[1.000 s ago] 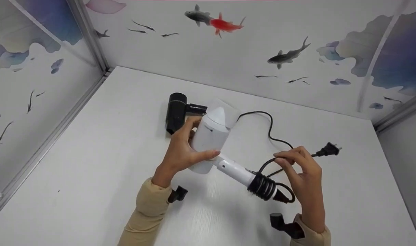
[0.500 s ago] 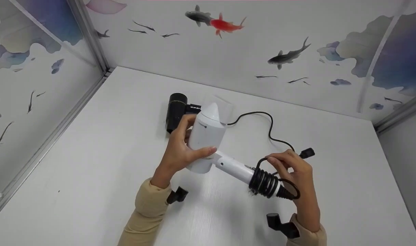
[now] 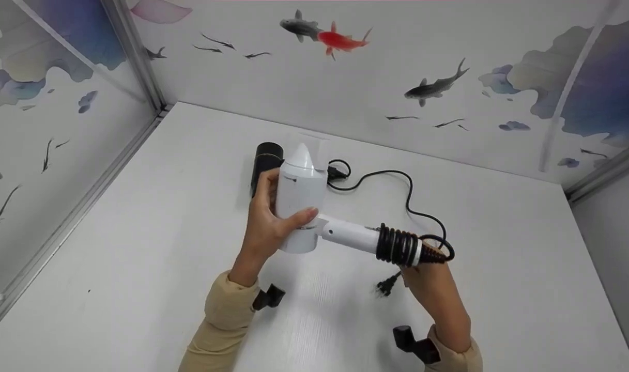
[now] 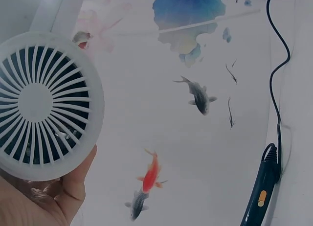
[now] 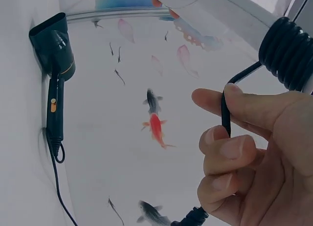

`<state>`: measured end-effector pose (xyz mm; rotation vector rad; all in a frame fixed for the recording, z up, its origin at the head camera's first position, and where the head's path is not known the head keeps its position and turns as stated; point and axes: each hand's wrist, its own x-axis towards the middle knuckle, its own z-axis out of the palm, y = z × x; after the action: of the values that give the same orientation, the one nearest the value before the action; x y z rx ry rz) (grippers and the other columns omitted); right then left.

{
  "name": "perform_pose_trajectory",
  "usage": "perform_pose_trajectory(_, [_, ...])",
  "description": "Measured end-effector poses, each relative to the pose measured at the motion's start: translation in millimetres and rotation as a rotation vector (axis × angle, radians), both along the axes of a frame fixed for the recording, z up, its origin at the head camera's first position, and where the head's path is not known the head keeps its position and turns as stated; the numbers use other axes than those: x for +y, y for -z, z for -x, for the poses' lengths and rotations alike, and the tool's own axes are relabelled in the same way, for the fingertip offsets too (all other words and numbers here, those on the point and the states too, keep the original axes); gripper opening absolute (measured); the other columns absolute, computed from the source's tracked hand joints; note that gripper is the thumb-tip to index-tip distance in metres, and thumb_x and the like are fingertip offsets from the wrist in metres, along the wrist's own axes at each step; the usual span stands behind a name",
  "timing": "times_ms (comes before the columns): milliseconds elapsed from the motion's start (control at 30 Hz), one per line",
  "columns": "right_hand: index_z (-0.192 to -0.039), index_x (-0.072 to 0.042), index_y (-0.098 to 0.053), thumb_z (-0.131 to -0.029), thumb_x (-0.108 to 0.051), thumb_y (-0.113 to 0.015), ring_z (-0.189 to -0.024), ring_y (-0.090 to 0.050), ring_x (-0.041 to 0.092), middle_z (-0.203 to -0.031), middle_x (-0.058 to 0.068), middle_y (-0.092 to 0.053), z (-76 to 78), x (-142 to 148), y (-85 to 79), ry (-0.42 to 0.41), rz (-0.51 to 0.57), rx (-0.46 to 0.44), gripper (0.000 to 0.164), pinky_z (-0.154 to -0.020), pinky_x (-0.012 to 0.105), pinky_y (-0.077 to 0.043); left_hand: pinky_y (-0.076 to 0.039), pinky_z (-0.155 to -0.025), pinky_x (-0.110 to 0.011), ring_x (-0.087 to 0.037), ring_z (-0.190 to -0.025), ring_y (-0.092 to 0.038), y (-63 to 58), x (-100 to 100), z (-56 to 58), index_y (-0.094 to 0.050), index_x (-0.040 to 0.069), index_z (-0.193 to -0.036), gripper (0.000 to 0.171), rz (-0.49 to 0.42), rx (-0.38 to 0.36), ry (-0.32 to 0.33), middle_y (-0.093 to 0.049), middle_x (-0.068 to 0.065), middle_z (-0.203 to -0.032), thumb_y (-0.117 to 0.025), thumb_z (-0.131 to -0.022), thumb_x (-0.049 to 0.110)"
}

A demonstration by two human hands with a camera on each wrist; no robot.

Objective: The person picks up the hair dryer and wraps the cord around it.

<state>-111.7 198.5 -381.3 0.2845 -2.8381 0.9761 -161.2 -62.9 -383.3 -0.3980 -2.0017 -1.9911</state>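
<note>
A white hair dryer point(image 3: 301, 196) is held up off the table by my left hand point(image 3: 265, 222), its thumb across the barrel. The round grille point(image 4: 36, 108) of that dryer faces the left wrist camera. Black cord point(image 3: 397, 245) is wound in several turns around the handle's end. Below and behind the handle is my right hand point(image 3: 433, 289), its fingers hidden in the head view. In the right wrist view that hand pinches the cord's free part point(image 5: 226, 111) between thumb and forefinger, other fingers curled. The plug point(image 3: 387, 285) hangs beside the right hand.
A black hair dryer point(image 3: 266, 157) lies on the white table point(image 3: 154, 232) behind the white one, partly hidden. Its cord point(image 3: 410, 191) snakes to the right across the table. Walls printed with fish point(image 3: 433, 89) enclose the back and sides.
My right hand has moved left and under the handle, carrying the cord round it. The plug has swung from the right to below the handle. The white dryer has shifted left, handle more level.
</note>
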Motion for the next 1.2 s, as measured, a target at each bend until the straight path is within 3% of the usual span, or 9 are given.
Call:
perform_pose_trajectory(67, [-0.09,-0.006,-0.064,-0.09,0.001,-0.056,-0.043,-0.039,0.004,-0.053,-0.004,-0.047,-2.4,-1.7,1.8,-0.023,0.066,0.023,0.01,-0.042,0.021,-0.036,-0.051,-0.079,-0.04,-0.022,-0.097,-0.059,0.1,0.0,0.5,-0.038,0.007,-0.128,0.069,-0.016,0.003,-0.031,-0.057,-0.009,-0.113,-0.075,-0.071,0.021])
perform_pose_trajectory(100, [-0.091,-0.006,-0.065,-0.089,0.0,-0.058,-0.044,-0.038,0.002,-0.055,-0.005,-0.045,-3.3,-2.2,3.2,-0.058,0.066,0.078,0.01,-0.043,0.02,-0.036,-0.051,-0.08,-0.04,-0.022,-0.098,-0.059,0.3,0.0,0.8,-0.038,0.007,-0.128,0.069,-0.022,0.004,-0.046,-0.056,-0.009,-0.113,-0.074,-0.071,0.021])
perform_pose_trajectory(200, [-0.099,-0.005,-0.068,-0.086,-0.001,-0.062,-0.05,-0.035,-0.002,-0.062,-0.008,-0.045,-3.5,-5.8,7.0,-0.149,0.011,0.251,0.015,-0.045,0.018,-0.035,-0.05,-0.082,-0.039,-0.022,-0.099,-0.058,1.2,-0.1,2.8,-0.037,0.007,-0.129,0.07,-0.037,0.008,-0.091,-0.055,-0.009,-0.114,-0.075,-0.072,0.02])
perform_pose_trajectory(267, [-0.103,-0.002,-0.069,-0.084,0.0,-0.064,-0.053,-0.034,-0.002,-0.064,-0.008,-0.046,-3.1,-8.3,9.2,-0.195,0.003,0.299,0.019,-0.046,0.016,-0.034,-0.05,-0.082,-0.039,-0.021,-0.099,-0.058,2.1,-0.3,4.1,-0.037,0.006,-0.129,0.07,-0.035,0.009,-0.121,-0.055,-0.01,-0.114,-0.075,-0.072,0.021])
perform_pose_trajectory(433, [-0.11,0.0,-0.067,-0.083,0.002,-0.064,-0.054,-0.04,-0.003,-0.063,-0.01,-0.052,-4.2,-13.8,8.9,-0.258,0.014,0.278,0.027,-0.047,0.015,-0.037,-0.049,-0.084,-0.04,-0.02,-0.102,-0.056,5.4,-2.5,8.1,-0.035,0.005,-0.13,0.072,0.014,0.017,-0.2,-0.053,-0.01,-0.118,-0.075,-0.074,0.023])
perform_pose_trajectory(633, [-0.107,0.0,-0.068,-0.083,0.002,-0.064,-0.051,-0.039,-0.004,-0.063,-0.008,-0.053,-6.3,-16.9,7.5,-0.227,-0.033,0.214,0.025,-0.046,0.016,-0.039,-0.05,-0.084,-0.04,-0.019,-0.102,-0.056,11.4,-3.0,11.9,-0.035,0.006,-0.131,0.074,0.086,0.011,-0.274,-0.053,-0.01,-0.117,-0.077,-0.073,0.028])
perform_pose_trajectory(700, [-0.106,-0.001,-0.068,-0.082,0.002,-0.065,-0.051,-0.039,-0.004,-0.065,-0.007,-0.054,-7.1,-17.5,7.0,-0.21,-0.049,0.252,0.025,-0.046,0.016,-0.038,-0.05,-0.084,-0.04,-0.019,-0.102,-0.057,12.2,-2.3,11.6,-0.035,0.006,-0.131,0.075,0.105,0.009,-0.29,-0.053,-0.01,-0.117,-0.077,-0.073,0.028])
perform_pose_trajectory(967, [-0.102,-0.007,-0.071,-0.075,0.008,-0.07,-0.057,-0.048,0.003,-0.08,0.001,-0.059,-9.0,-22.8,1.5,-0.172,-0.034,0.559,0.031,-0.051,0.011,-0.039,-0.052,-0.082,-0.04,-0.02,-0.1,-0.058,10.3,0.1,8.7,-0.035,0.005,-0.13,0.076,0.183,0.037,-0.349,-0.054,-0.011,-0.116,-0.078,-0.072,0.032])
perform_pose_trajectory(1200, [-0.094,-0.005,-0.07,-0.076,0.012,-0.066,-0.071,-0.051,0.013,-0.085,0.006,-0.059,-10.4,-28.6,1.4,-0.144,0.054,0.617,0.025,-0.062,0.014,-0.039,-0.053,-0.08,-0.038,-0.019,-0.098,-0.06,10.9,3.1,6.7,-0.035,0.005,-0.132,0.079,0.284,0.047,-0.362,-0.056,-0.011,-0.117,-0.077,-0.072,0.037])
